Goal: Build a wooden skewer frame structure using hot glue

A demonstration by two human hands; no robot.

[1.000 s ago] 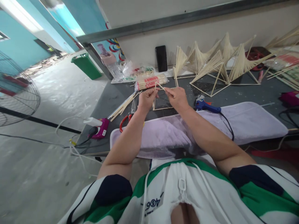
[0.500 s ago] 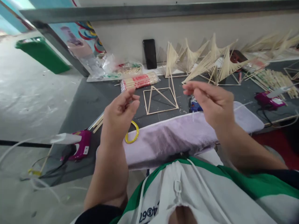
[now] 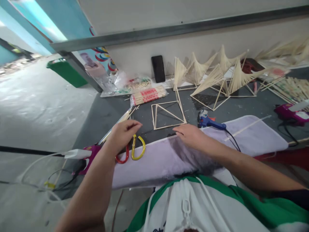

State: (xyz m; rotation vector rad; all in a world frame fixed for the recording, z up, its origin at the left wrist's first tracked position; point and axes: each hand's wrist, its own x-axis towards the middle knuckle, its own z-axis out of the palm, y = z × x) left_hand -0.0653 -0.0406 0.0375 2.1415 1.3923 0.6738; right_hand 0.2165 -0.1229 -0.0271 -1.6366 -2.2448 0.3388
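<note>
My left hand [image 3: 124, 135] hovers over scissors with a yellow handle loop [image 3: 138, 151] and a red handle loop [image 3: 123, 158]. Its thumb and fingers come together in a loose pinch, with nothing visible between them. Just in front of the square stick frame [image 3: 169, 126], my right hand [image 3: 187, 133] has its fingertips drawn together, also with nothing visible in them. The frame lies on the dark table, with thin sticks slanting up from its corners. To the right, a blue glue gun [image 3: 212, 123] rests partly on the lilac cloth [image 3: 154, 164].
Finished stick models [image 3: 198, 71] stand along the wall, near a black phone [image 3: 158, 69]. A packet of sticks [image 3: 148, 95] lies behind the frame. Loose sticks [image 3: 296, 88] pile up at right. Purple power strips [image 3: 90, 154] with cables sit at both sides.
Both hands have come down and nearer the cloth; my right hand has moved left to the frame's near edge, uncovering the glue gun. The camera view has shifted. The frame stays on the table.
</note>
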